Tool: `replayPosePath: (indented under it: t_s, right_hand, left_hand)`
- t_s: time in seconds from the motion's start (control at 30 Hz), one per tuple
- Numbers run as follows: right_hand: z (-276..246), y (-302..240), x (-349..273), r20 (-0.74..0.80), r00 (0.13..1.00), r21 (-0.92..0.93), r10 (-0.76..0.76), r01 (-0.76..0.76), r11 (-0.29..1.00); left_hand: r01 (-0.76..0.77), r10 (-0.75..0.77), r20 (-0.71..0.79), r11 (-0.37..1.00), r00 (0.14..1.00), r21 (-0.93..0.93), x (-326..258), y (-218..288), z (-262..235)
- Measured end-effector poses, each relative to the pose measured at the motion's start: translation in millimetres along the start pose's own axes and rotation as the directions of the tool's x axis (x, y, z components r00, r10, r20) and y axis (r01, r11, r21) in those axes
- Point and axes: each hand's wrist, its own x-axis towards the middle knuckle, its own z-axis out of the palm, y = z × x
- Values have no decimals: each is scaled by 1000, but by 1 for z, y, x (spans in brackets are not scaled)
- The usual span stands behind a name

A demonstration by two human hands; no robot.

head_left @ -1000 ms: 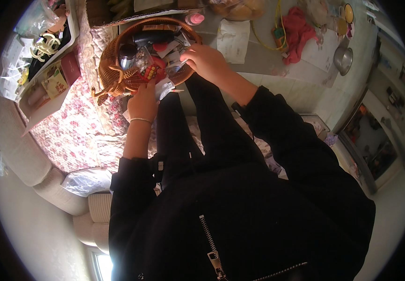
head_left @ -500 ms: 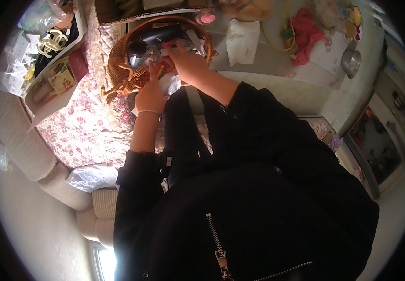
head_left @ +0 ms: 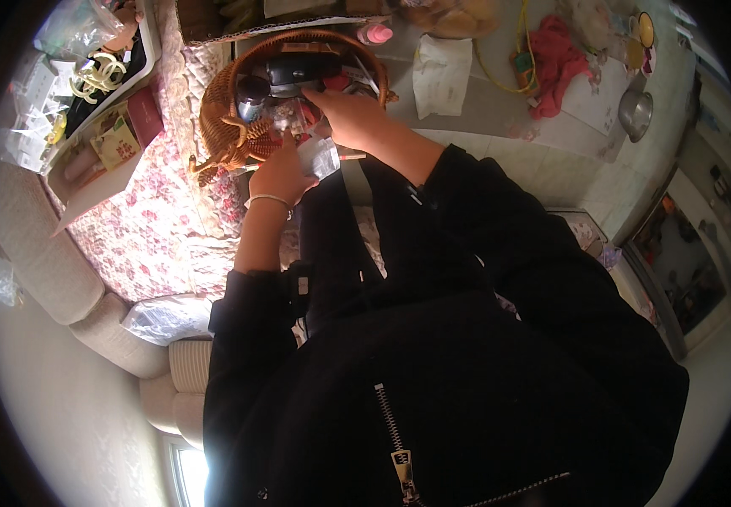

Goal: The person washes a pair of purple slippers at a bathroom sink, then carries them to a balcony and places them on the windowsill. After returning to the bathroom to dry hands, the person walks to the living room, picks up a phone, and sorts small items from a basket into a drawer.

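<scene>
A brown wicker basket (head_left: 213,118) holds a black case (head_left: 304,68), a dark round-lidded jar (head_left: 253,87) and several small items. My left hand (head_left: 282,176), with a band at the wrist, is at its near rim. That hand is closed on a whitish clear plastic packet (head_left: 319,158), its index finger pointing into the basket. Inside the basket's near right part, my right hand (head_left: 348,118) pinches what looks like a small clear bag (head_left: 296,118) with reddish bits in it. Its fingertips are partly hidden.
Right of the basket, a grey table (head_left: 500,110) bears a white paper sheet (head_left: 441,76), a red cloth (head_left: 556,63) and a metal bowl (head_left: 635,114). A pink-capped bottle (head_left: 375,34) and a cardboard box (head_left: 281,29) stand behind. An open box (head_left: 99,160) lies left on the floral cover (head_left: 154,228).
My right hand has drawn back slightly toward me and right, showing more of the black case. The red beaded item between my hands is less visible, and the whitish packet shows more.
</scene>
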Motion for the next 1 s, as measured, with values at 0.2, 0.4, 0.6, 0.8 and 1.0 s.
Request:
replayPosePath:
  t_s: [0.2, 0.4, 0.6, 0.8, 1.0]
  right_hand:
    - [9, 12, -4, -2, 1000, 55, -17, 17, 998]
    - [17, 13, -6, -143, 987, 256, 69, -30, 966]
    - [23, 12, -2, -327, 923, 260, 204, -120, 958]
    - [22, 30, -1, -291, 951, 245, 105, -32, 969]
    - [11, 32, -7, -62, 994, 239, 93, -76, 968]
  left_hand:
    - [-49, 50, 45, 999, 998, -12, -2, -2, 9]
    - [-17, 17, 7, 1000, 1000, -16, -3, -8, 13]
    - [-55, 54, 23, 998, 998, 38, -1, -13, 18]
    - [-10, 9, 33, 1000, 999, 24, -2, -7, 16]
    - [-44, 44, -4, 999, 999, -13, -9, -7, 10]
